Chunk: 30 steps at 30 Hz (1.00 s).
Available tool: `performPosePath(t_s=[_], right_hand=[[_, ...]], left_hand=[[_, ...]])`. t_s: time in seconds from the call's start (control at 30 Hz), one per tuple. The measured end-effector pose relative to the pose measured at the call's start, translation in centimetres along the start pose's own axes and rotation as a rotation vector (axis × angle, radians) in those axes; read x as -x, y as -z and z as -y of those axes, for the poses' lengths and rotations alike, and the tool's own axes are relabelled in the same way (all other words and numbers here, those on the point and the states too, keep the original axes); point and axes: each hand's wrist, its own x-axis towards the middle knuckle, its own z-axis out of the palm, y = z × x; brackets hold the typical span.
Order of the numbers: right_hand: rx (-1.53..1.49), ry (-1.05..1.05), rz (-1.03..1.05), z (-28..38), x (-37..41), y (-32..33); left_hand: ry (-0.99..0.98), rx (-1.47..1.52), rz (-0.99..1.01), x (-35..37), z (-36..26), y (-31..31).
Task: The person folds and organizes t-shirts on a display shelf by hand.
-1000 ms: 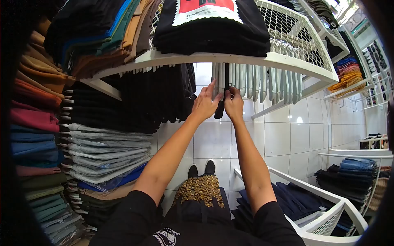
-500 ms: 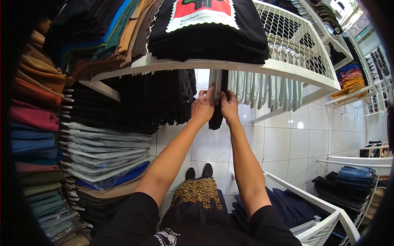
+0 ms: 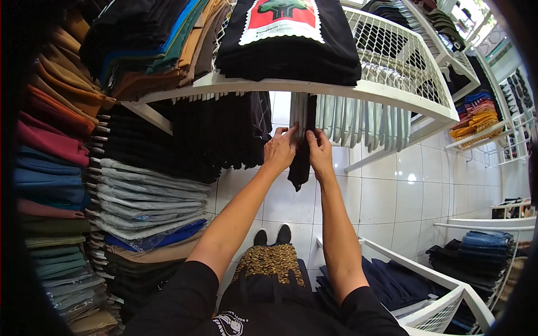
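Note:
Under the front shelf, a narrow black garment point(image 3: 300, 168) hangs among pale hanging garments point(image 3: 361, 123). My right hand point(image 3: 320, 152) pinches its upper right edge between thumb and fingers. On the other side, my left hand point(image 3: 279, 150) has its fingers closed at the edge of a small group of light grey garments point(image 3: 298, 109), right beside the black one. Both hands are close together, nearly touching the same gap. What the left fingertips hold is partly hidden.
Folded black T-shirts point(image 3: 288, 61) with a printed top one lie on the white mesh shelf point(image 3: 392, 45) above my hands. Black hanging garments point(image 3: 218, 131) and grey folded clothes point(image 3: 151, 196) stand at left. A low white rack point(image 3: 414, 269) holds dark clothes at lower right.
The black garment's lower end hangs a little lower and further right. Both hands have shifted slightly right; the right hand's fingers have straightened somewhat. The view has moved slightly.

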Motion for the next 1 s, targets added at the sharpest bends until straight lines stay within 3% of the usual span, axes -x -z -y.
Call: performPosePath(t_s=[0.17, 0.27, 0.33, 0.37, 0.43, 0.5, 0.57, 0.7, 0.8, 0.9, 1.0], right_hand=[[0.229, -0.006, 0.103, -4.2, 4.0, 2.8], [0.212, -0.085, 0.163, -5.9, 8.4, 3.8], [0.367, -0.093, 0.093, -7.2, 10.9, 3.9], [0.362, -0.179, -0.035, -7.2, 12.2, 3.5], [0.536, -0.320, -0.085, -6.5, 14.9, 3.0], [0.594, -0.117, -0.159, -7.7, 18.7, 2.3], [0.561, -0.154, -0.196, -8.4, 22.2, 2.0], [0.578, -0.020, -0.274, -9.0, 29.2, 2.0], [0.656, -0.043, -0.300, -7.3, 34.9, 2.0], [0.722, 0.082, -0.353, -5.1, 40.5, 2.1], [0.709, 0.077, -0.352, 0.3, 46.2, 1.7]], left_hand=[[-0.024, 0.068, -0.021, 1.5, 0.8, -0.4], [-0.044, 0.100, 0.026, 3.4, 1.0, 0.5], [-0.051, 0.140, 0.075, 5.1, 1.9, 0.5], [-0.053, 0.136, 0.074, 6.1, 2.4, 0.5], [-0.053, 0.124, 0.188, 8.1, 3.3, 0.4], [-0.059, 0.126, 0.255, 10.7, 3.7, 0.4], [-0.012, 0.192, 0.289, 13.2, 4.1, 0.3], [-0.036, 0.260, 0.335, 18.3, 4.4, 1.8], [-0.150, 0.254, 0.334, 22.4, 4.9, 3.6], [-0.241, 0.234, 0.347, 26.5, 3.8, 7.7], [-0.518, 0.134, 0.103, 29.5, 0.9, 12.6]])
